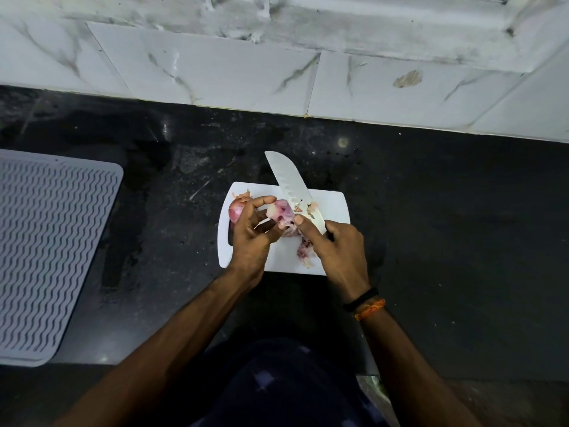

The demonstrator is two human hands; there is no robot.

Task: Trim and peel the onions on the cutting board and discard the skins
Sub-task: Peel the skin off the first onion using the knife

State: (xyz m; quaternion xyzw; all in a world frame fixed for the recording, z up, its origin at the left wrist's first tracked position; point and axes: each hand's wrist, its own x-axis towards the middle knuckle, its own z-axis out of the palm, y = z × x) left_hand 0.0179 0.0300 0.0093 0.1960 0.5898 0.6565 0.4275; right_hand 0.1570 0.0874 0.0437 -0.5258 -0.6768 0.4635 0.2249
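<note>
While a small white cutting board (332,208) sits mid-counter with dark stone open all around, the left hand (251,238) pinches a half-peeled onion (281,212); the right hand (338,246) grips a pale knife (291,186), thumb on papery skin.

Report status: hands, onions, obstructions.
Left hand holds the half-peeled onion; right hand grips the knife. Second onion unpeeled on cutting board. Peeled skins litter the board.

Cutting board (331,208) lies on counter (446,211), mat (52,248) well left.
</note>
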